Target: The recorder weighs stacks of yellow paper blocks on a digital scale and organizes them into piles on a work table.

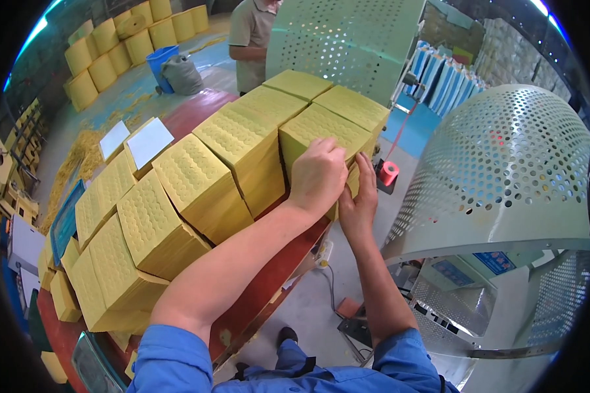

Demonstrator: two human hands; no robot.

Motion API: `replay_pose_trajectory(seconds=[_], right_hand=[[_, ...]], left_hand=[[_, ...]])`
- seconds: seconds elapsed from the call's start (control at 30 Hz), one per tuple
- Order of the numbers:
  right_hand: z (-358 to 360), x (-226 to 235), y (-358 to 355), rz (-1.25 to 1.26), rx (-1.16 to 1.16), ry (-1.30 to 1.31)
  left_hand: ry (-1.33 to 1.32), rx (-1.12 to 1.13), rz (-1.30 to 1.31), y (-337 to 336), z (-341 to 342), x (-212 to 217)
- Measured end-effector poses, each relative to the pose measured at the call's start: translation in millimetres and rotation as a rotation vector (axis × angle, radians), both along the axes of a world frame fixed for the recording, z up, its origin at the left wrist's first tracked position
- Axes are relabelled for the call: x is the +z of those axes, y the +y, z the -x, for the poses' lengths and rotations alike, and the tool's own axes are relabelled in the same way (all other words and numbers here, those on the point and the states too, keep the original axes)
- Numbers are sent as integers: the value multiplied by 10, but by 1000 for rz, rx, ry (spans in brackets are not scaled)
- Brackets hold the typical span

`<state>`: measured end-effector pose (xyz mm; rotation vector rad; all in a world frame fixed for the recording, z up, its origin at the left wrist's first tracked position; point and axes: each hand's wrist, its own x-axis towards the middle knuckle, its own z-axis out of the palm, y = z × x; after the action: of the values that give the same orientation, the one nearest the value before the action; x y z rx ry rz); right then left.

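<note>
Yellow paper stacks with rows of scalloped embossing on top stand close together in front of me. My left hand [318,175] is at the near corner of one stack [321,131] at the right end, its fingers bent and closed on the edge sheets; the fingertips are partly hidden. Against the right side of that same stack rests my right hand [360,203], fingers stretched upward and thumb apart. Just left of my hands is a taller paper block [242,141], and more stacks [157,232] run toward the lower left.
The stacks stand on a red table [259,295]. Perforated pale-green metal guards rise behind [334,39] and at the right [498,164]. A pink roll [388,173] sits beyond my right hand. Another person [248,49] stands behind the table. Yellow rolls [115,56] are piled far left.
</note>
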<state>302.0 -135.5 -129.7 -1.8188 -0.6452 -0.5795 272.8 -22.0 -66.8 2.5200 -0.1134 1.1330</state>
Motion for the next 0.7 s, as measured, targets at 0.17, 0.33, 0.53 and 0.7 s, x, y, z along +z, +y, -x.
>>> replay_pose_trajectory(seconds=[0.17, 0.33, 0.53, 0.7], right_hand=[[-13, -49, 11, -10, 11, 30], [-5, -25, 4, -44, 29, 94], [-20, -10, 11, -7, 39, 61], [-20, -99, 39, -23, -1, 37]], left_hand=[[-87, -47, -6, 34, 40, -99], [-73, -74, -53, 65, -5, -86], [-62, -85, -64, 125, -32, -96], [2, -74, -3, 153, -6, -64]])
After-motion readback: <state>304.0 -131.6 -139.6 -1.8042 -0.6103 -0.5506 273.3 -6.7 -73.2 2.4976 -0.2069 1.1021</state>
